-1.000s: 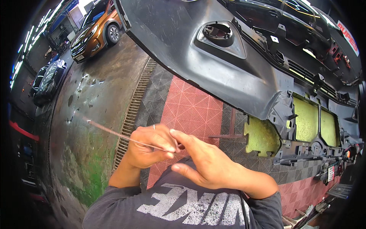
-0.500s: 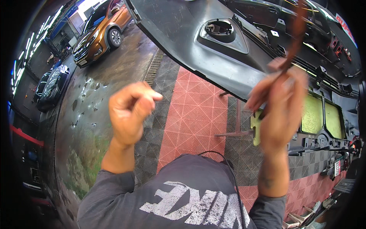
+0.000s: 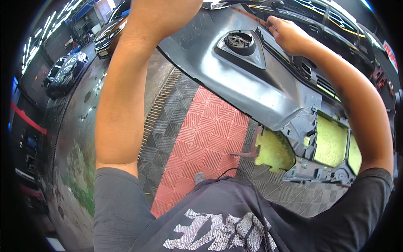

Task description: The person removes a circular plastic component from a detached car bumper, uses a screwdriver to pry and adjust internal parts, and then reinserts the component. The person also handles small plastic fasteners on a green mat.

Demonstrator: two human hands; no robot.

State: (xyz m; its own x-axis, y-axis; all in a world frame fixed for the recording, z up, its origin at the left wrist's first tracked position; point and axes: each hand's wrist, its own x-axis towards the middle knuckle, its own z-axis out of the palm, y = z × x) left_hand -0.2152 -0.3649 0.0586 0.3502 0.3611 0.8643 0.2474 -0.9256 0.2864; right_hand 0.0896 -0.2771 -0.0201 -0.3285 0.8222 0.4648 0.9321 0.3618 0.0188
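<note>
A large dark grey car bumper (image 3: 254, 95) stretches from the top middle toward the right, inner side partly showing. Set into it is a round opening (image 3: 239, 40) with a triangular surround. My right hand (image 3: 289, 35) reaches over the bumper at the top right, fingertips pinched on the end of a thin reddish-brown strip (image 3: 250, 16). From there the strip runs up and left along the bumper's far part. Raised at the top edge is my left hand (image 3: 166, 17), above the bumper's left end. Its fingers lie outside the picture, so its grip is hidden.
A yellow-green padded panel (image 3: 275, 151) and a metal stand leg (image 3: 243, 154) sit below the bumper. Red and black floor tiles (image 3: 210, 126) border a drain grate (image 3: 157, 109). An orange-brown car (image 3: 110, 38) and a dark car (image 3: 67, 75) stand at left; a black car (image 3: 331, 25) is beyond.
Both hands have moved forward and up, away from my chest. The strip, blurred and upright before, now stretches leftward from my right fingertips over the bumper. The view has shifted too.
</note>
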